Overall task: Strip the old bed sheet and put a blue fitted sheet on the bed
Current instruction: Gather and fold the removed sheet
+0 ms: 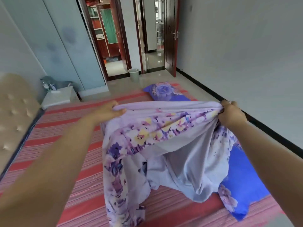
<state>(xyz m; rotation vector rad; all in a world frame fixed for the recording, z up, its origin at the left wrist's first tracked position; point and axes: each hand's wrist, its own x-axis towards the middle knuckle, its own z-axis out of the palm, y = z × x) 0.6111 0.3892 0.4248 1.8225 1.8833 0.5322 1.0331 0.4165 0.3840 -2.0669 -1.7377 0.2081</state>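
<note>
Both hands hold a lilac floral sheet up over the bed.

The left hand (107, 112) and right hand (230, 114) each grip the top edge of the sheet (164, 141), fingers curled round bunched cloth, so the edge stretches between them. The sheet is pale lilac with purple, yellow and pink flowers; its plain paler underside shows in the folds. It hangs in loose drapes onto the red-striped mattress (68, 141), partly covering a blue floral pillow (242, 182). Another such pillow (165, 91) lies farther off.

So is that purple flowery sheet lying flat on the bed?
No. Both hands, left hand and right hand, hold the floral sheet up, bunched and hanging.
</note>
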